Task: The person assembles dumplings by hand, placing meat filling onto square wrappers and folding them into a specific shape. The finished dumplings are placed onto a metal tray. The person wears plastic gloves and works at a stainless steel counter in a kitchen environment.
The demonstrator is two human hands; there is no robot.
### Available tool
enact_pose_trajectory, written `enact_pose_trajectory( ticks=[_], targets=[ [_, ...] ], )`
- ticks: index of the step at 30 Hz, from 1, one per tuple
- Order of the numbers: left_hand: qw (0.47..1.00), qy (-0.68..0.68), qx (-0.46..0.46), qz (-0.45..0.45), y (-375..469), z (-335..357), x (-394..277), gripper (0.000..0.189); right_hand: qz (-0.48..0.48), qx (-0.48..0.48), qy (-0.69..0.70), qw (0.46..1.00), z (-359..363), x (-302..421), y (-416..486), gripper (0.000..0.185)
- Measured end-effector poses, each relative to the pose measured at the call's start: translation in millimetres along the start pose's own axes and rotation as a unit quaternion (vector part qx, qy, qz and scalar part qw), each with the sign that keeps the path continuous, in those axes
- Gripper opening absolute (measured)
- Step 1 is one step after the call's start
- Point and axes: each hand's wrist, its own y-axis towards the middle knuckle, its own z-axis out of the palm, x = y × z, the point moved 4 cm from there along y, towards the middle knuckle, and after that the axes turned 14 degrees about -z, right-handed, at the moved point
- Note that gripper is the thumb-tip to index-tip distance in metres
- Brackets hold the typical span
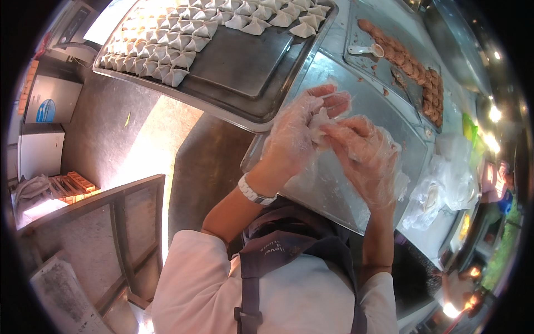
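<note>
Both my hands wear clear plastic gloves and meet above a bare metal tray [333, 183]. A small pale dough dumpling [319, 127] sits in my left hand [294, 125], partly hidden by the fingers. The fingertips of my right hand [363, 146] pinch the dumpling's edge. Beyond my left hand, a large baking tray [238, 62] carries rows of folded dumplings [167, 54] along its far and left parts. Portions of brown filling [406, 58] line another metal tray [388, 69] at the upper right.
A white measuring spoon [367, 50] and a metal spoon [402, 81] lie on the filling tray. To my right are crumpled clear plastic bags [444, 183]. A wooden-framed panel [121, 225] stands at lower left, with white boxes [52, 100] further off on the floor.
</note>
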Motion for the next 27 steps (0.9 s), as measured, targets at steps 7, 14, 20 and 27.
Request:
enact_pose_trajectory(
  ticks=[7, 14, 20, 27],
  targets=[
    [0.834, 0.375, -0.199, 0.353, -31, -3, -66, 0.034, 0.039, -0.02, 0.047, 0.998, 20, -31, 52, 0.013],
    [0.495, 0.604, -0.39, 0.488, -39, -39, -102, 0.031, 0.077, -0.077, 0.093, 0.99, 90, -106, 135, 0.017],
    [0.452, 0.643, -0.408, 0.463, -34, -32, -96, 0.028, 0.013, -0.142, 0.01, 0.99, 134, -149, 159, 0.019],
    [0.46, 0.657, -0.402, 0.442, -33, -35, -97, 0.024, -0.008, -0.191, -0.025, 0.981, 150, -140, 153, 0.015]
  ],
)
